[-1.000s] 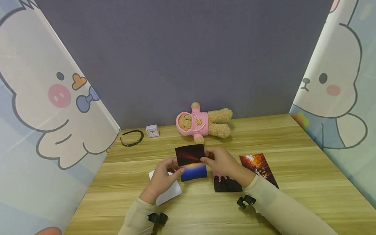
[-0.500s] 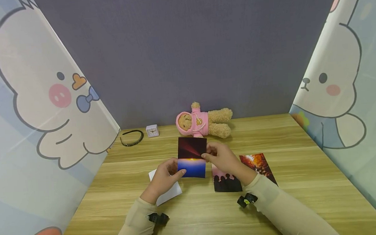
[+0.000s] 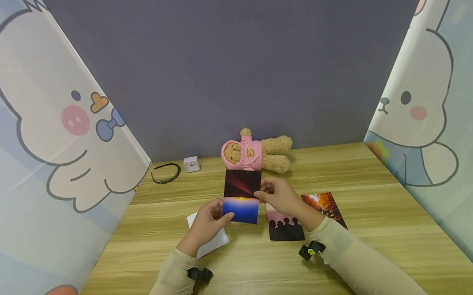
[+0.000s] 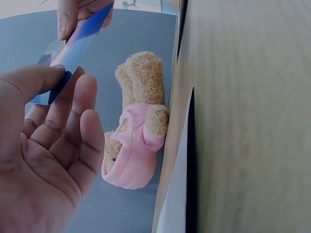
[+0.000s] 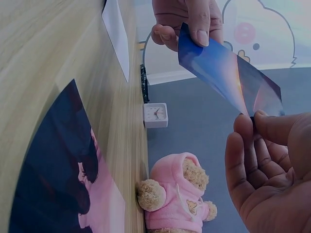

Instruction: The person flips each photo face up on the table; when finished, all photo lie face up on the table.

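Observation:
Both hands hold up one photo print (image 3: 241, 209), dark red in its upper half and blue below a bright glowing line. My left hand (image 3: 208, 222) pinches its lower left edge between thumb and fingers. On the right edge, the thumb and fingers of my right hand (image 3: 281, 198) pinch it near mid-height. The right wrist view shows the print (image 5: 214, 68) slightly bowed between the two hands. Beneath my left hand lies a white sheet (image 3: 213, 244). A pink and black photo (image 3: 286, 229) lies by my right hand, and an orange-red photo (image 3: 324, 205) is partly behind that forearm.
A teddy bear (image 3: 257, 155) in a pink hoodie lies on its back at the table's rear. Left of it stand a small white clock (image 3: 191, 164) and a black headband (image 3: 167, 174). A grey partition (image 3: 232, 67) closes off the back, with cartoon-printed panels on both sides.
The print has been raised and tilted up, so more of its face shows and it now covers the bear's lower arm. My right hand rose slightly; the left hand barely moved.

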`<state>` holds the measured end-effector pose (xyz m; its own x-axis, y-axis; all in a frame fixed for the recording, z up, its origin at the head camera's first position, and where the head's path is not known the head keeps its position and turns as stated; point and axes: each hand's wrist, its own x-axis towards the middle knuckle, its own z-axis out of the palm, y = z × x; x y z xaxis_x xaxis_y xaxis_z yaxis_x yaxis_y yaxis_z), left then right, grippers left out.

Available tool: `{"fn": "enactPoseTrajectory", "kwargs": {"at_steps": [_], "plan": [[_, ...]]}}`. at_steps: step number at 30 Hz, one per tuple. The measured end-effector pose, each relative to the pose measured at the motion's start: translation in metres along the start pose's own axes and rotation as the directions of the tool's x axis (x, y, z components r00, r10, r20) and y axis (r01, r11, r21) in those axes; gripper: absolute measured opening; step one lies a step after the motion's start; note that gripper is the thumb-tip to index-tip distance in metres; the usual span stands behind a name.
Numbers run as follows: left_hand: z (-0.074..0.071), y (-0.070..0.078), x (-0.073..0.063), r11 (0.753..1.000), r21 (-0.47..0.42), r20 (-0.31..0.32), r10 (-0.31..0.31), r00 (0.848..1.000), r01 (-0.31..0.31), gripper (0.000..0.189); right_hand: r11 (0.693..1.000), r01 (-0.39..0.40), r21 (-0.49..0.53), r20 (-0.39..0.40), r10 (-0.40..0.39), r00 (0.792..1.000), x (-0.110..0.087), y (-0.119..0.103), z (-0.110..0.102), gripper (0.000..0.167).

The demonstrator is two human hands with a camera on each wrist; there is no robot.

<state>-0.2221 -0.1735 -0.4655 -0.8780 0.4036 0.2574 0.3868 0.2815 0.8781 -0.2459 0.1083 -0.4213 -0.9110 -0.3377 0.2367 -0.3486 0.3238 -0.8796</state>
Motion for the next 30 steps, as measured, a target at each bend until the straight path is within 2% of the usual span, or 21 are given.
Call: {"fn": "enactPoseTrajectory", "kwargs": {"at_steps": [7, 15, 23, 27, 30], "plan": [[0.0016, -0.0005, 0.0001, 1.0, 0.006, -0.02, 0.001, 1.0, -0.001, 0.01, 1.0, 0.002, 0.005, 0.001, -0.002, 1.0, 0.0008, 0.0003, -0.0005, 0.013], [0.001, -0.0005, 0.0, 0.999, -0.014, -0.01, -0.035, 0.999, 0.035, 0.01, 1.0, 0.013, 0.024, 0.014, -0.013, 1.0, 0.0002, -0.001, -0.0015, 0.011], [-0.0019, 0.0, -0.001, 1.0, -0.007, -0.022, 0.003, 1.0, -0.004, 0.007, 1.0, 0.006, -0.007, 0.004, -0.006, 1.0, 0.0011, 0.0006, -0.0024, 0.015], [-0.0025, -0.0004, -0.0013, 0.999, -0.011, -0.038, 0.035, 0.999, -0.035, 0.005, 1.0, -0.007, 0.021, -0.035, 0.007, 0.999, 0.0015, 0.0013, -0.0032, 0.029], [-0.0028, -0.0006, -0.0016, 0.999, -0.017, -0.047, 0.032, 0.998, -0.033, 0.005, 0.998, -0.004, 0.07, -0.054, 0.008, 0.999, 0.0022, 0.0011, -0.0029, 0.041]]}}
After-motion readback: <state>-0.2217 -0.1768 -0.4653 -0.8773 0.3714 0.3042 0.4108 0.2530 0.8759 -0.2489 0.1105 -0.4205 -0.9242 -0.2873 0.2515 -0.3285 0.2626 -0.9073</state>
